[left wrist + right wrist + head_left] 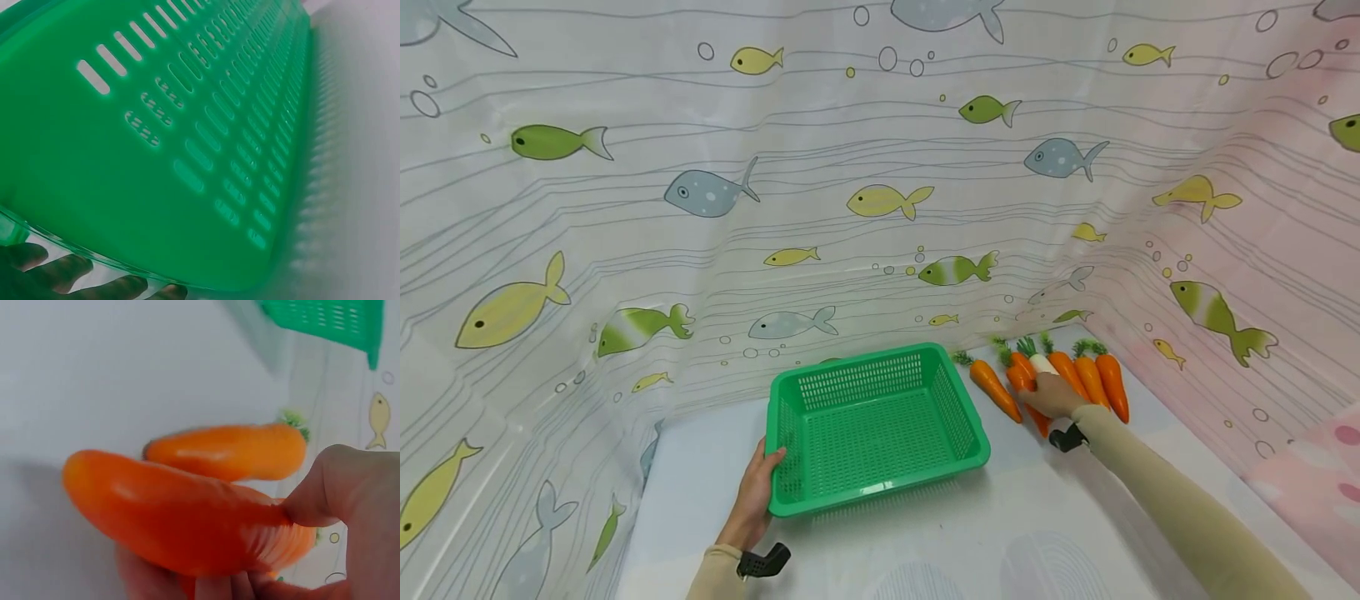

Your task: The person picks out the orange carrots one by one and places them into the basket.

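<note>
A green plastic basket (880, 488) with slotted sides stands on the table, and nothing lies inside it. My left hand (752, 496) holds its left side, thumb over the rim and fingers along the outside; the left wrist view shows fingertips (119, 286) by the slotted wall. To the right of the basket, my right hand (1054, 396) grips an orange carrot (175, 512) between thumb and fingers. Another carrot (992, 387) lies just left of that hand. A white radish (1042, 363) with green leaves lies behind the hand, partly covered by it.
Several more carrots with green tops lie in a row to the right, among them the rightmost carrot (1112, 387). A fish-patterned curtain (880, 242) rises behind and at both sides of the white table (970, 533).
</note>
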A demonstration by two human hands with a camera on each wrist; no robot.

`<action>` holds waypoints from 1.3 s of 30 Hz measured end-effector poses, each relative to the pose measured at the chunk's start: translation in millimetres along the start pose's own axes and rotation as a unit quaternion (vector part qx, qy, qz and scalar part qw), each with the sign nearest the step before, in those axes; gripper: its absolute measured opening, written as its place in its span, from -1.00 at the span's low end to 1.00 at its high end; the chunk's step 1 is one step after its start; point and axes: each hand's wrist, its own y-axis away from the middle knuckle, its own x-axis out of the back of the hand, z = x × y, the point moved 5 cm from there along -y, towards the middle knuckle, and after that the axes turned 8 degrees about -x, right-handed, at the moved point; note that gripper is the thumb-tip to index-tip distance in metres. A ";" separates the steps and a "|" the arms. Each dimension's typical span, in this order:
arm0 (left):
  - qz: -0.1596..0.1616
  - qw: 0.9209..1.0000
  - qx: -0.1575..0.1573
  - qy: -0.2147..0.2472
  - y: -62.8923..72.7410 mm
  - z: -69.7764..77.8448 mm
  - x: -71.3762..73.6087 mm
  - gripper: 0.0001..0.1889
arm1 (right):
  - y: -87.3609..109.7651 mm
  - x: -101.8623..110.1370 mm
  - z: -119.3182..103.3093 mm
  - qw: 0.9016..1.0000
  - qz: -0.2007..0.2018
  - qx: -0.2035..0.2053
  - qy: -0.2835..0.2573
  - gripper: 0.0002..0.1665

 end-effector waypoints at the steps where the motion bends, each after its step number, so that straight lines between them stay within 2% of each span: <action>1: 0.000 1.000 0.001 0.000 0.0 0.0 -0.1 -0.31 | 0.1 0.2 0.9 1.000 -0.004 -0.006 -0.013 -0.58; 5: -0.001 1.000 0.000 0.004 -0.5 -0.6 -0.6 -0.31 | 2.9 2.4 3.5 0.998 -0.013 -0.032 -0.061 -0.58; 8: 0.000 1.000 0.001 0.008 -0.6 -1.5 -0.9 -0.30 | 4.3 4.9 3.7 0.996 -0.006 -0.042 -0.077 -0.56; 14: 0.001 1.000 0.003 0.004 -0.1 -2.3 -0.5 -0.30 | 7.6 8.4 0.4 0.994 0.000 -0.038 -0.099 -0.15; 16: -0.001 1.000 0.001 0.004 0.0 -1.9 -0.8 -0.30 | 9.2 9.8 -2.0 0.993 -0.005 -0.029 -0.116 -0.07; 20: 0.000 1.000 -0.001 0.003 -0.1 -2.1 -1.0 -0.31 | 10.7 15.0 -5.4 0.988 -0.028 -0.013 -0.150 -0.02; 25: 0.003 1.000 0.001 0.005 0.0 -3.7 -0.8 -0.32 | 8.9 24.6 -7.3 0.980 -0.045 -0.016 -0.195 0.00; 39: 0.004 1.000 0.005 0.015 -0.5 -3.0 -0.1 -0.32 | 8.2 52.3 -31.6 0.962 -0.076 -0.009 -0.262 0.11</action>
